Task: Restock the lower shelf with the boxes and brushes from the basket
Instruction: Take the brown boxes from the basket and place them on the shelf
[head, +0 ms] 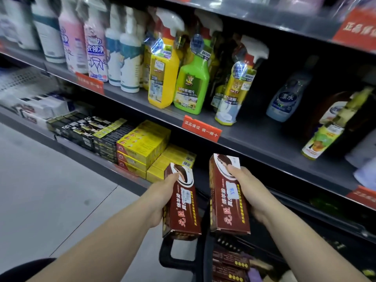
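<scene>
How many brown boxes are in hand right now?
2: left box in the left hand, right box in the right hand. More lie in the basket, partly hidden.

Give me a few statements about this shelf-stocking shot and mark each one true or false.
1. The left hand holds a brown box, and the right hand holds a second brown box. True.
2. The yellow boxes share a shelf with the spray bottles. False: they sit one shelf lower.
3. In the basket lie spare brown boxes. True.
4. The green bottle stands left of the yellow bottle. False: it stands to its right.
</scene>
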A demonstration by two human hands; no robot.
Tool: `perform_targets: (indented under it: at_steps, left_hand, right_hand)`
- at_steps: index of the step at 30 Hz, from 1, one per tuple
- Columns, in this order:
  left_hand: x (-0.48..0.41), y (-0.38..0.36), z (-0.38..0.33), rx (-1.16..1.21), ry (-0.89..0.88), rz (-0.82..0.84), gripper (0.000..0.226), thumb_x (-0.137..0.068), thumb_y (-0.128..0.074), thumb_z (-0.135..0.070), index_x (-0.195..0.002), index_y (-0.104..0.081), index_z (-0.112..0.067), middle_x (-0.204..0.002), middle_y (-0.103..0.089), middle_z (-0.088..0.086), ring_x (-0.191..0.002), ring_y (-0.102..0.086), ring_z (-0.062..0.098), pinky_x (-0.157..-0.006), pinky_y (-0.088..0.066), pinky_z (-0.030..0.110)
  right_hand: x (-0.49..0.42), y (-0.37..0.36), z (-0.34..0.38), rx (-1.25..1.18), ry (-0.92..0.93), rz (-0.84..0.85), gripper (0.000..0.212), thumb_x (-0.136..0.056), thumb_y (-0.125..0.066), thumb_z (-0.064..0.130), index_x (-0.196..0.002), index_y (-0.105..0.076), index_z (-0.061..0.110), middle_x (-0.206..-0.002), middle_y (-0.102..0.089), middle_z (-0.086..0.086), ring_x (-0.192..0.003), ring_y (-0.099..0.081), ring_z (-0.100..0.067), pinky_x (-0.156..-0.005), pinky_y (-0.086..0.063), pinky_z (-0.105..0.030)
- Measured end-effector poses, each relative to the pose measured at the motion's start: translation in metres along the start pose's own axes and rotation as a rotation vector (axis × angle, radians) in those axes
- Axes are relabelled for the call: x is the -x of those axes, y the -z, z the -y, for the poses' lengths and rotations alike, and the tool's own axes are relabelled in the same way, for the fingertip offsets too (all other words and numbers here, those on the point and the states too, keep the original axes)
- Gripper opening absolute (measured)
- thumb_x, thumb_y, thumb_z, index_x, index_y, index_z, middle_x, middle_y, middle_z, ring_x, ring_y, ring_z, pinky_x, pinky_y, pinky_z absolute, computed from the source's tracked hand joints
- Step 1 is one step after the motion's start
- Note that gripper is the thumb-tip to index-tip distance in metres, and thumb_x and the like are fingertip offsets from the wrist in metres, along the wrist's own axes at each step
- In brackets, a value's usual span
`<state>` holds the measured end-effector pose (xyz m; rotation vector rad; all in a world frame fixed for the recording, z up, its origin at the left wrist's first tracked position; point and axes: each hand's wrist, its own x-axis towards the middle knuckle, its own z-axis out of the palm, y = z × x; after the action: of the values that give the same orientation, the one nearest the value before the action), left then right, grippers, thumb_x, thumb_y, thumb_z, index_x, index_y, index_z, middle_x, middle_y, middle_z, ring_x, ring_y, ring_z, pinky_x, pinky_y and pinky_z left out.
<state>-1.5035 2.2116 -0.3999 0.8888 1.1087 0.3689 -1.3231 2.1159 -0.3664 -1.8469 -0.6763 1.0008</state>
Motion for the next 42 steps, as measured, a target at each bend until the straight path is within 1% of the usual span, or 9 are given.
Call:
perform_targets:
  at_steps: [5,9,13,19,25,30,33,37,42]
  left_hand:
    - [0.002,-0.024,0.016,0.01,0.044,0.061,0.039,-0.091,-0.052,-0.044,-0.094,-0.067,-0.008,-0.08,-0.075,0.012,-0.078,-0.071,0.03,-0.081,-0.056,0.041]
    - [-0.013,-0.022,-0.001,0.068,-0.008,-0.064,0.036,-0.092,-0.051,-0.041,-0.084,-0.062,-0.009,-0.059,-0.071,0.009,-0.057,-0.068,0.024,-0.051,-0.05,0.026]
    - [-0.042,0.004,-0.033,0.086,-0.047,-0.167,0.037,-0.096,-0.044,-0.039,-0.084,-0.057,-0.006,-0.062,-0.066,0.012,-0.056,-0.064,0.027,-0.053,-0.05,0.03]
    - [-0.091,0.028,-0.047,-0.02,-0.01,-0.158,0.044,-0.093,-0.048,-0.046,-0.092,-0.056,-0.003,-0.074,-0.066,0.015,-0.062,-0.064,0.029,-0.05,-0.046,0.031]
    - [-0.141,0.042,-0.033,-0.026,-0.024,-0.062,0.041,-0.088,-0.057,-0.047,-0.099,-0.058,-0.008,-0.085,-0.072,0.014,-0.076,-0.069,0.03,-0.067,-0.054,0.037]
    - [-0.181,0.056,-0.005,0.135,-0.127,-0.021,0.036,-0.085,-0.065,-0.038,-0.108,-0.063,-0.011,-0.089,-0.075,0.007,-0.08,-0.069,0.02,-0.072,-0.053,0.035]
    - [-0.201,0.059,0.011,0.155,-0.151,-0.021,0.038,-0.083,-0.066,-0.041,-0.11,-0.063,-0.013,-0.09,-0.075,0.006,-0.077,-0.069,0.021,-0.083,-0.052,0.043]
    - [-0.219,0.055,0.023,0.174,-0.155,-0.087,0.033,-0.081,-0.068,-0.04,-0.099,-0.061,-0.014,-0.076,-0.075,0.0,-0.067,-0.07,0.016,-0.059,-0.049,0.03]
    - [-0.229,0.044,0.022,0.204,-0.116,-0.106,0.032,-0.083,-0.066,-0.038,-0.1,-0.061,-0.011,-0.074,-0.075,0.002,-0.07,-0.069,0.019,-0.06,-0.049,0.03]
  right_hand:
    - [-0.002,0.023,0.006,0.102,0.046,-0.103,0.025,-0.088,-0.058,0.036,-0.109,-0.048,0.027,-0.087,-0.073,-0.004,-0.079,-0.072,-0.019,-0.08,-0.057,-0.04]
    - [-0.013,0.037,0.012,0.043,0.0,-0.225,0.023,-0.08,-0.061,0.028,-0.074,-0.052,0.008,-0.072,-0.066,-0.008,-0.064,-0.059,-0.021,-0.061,-0.046,-0.028]
    - [-0.039,0.031,0.01,0.09,-0.038,-0.284,0.023,-0.083,-0.058,0.031,-0.065,-0.056,0.018,-0.061,-0.059,0.0,-0.06,-0.046,-0.015,-0.054,-0.033,-0.024]
    - [-0.104,0.004,-0.013,0.485,-0.06,-0.186,0.011,-0.086,-0.05,0.022,-0.085,-0.054,0.012,-0.075,-0.059,-0.004,-0.061,-0.052,-0.017,-0.054,-0.035,-0.025]
    - [-0.16,0.004,-0.047,0.989,-0.128,0.113,0.051,-0.079,-0.069,0.036,-0.109,-0.037,0.01,-0.09,-0.052,0.001,-0.078,-0.053,-0.012,-0.057,-0.041,-0.021]
    - [-0.194,-0.002,-0.09,1.471,-0.124,0.355,0.068,-0.08,-0.066,0.022,-0.137,-0.028,0.016,-0.132,-0.044,-0.008,-0.118,-0.049,-0.023,-0.094,-0.04,-0.024]
    - [-0.203,-0.013,-0.113,1.516,-0.088,0.416,0.062,-0.083,-0.064,0.026,-0.135,-0.032,0.016,-0.13,-0.045,-0.011,-0.117,-0.049,-0.023,-0.087,-0.039,-0.022]
    - [-0.209,-0.03,-0.132,1.5,-0.106,0.433,0.059,-0.085,-0.062,0.03,-0.132,-0.029,0.016,-0.128,-0.047,-0.011,-0.112,-0.052,-0.025,-0.087,-0.042,-0.026]
    - [-0.209,-0.035,-0.124,1.491,-0.148,0.442,0.07,-0.085,-0.063,0.034,-0.139,-0.024,0.013,-0.137,-0.041,-0.013,-0.121,-0.047,-0.026,-0.096,-0.041,-0.028]
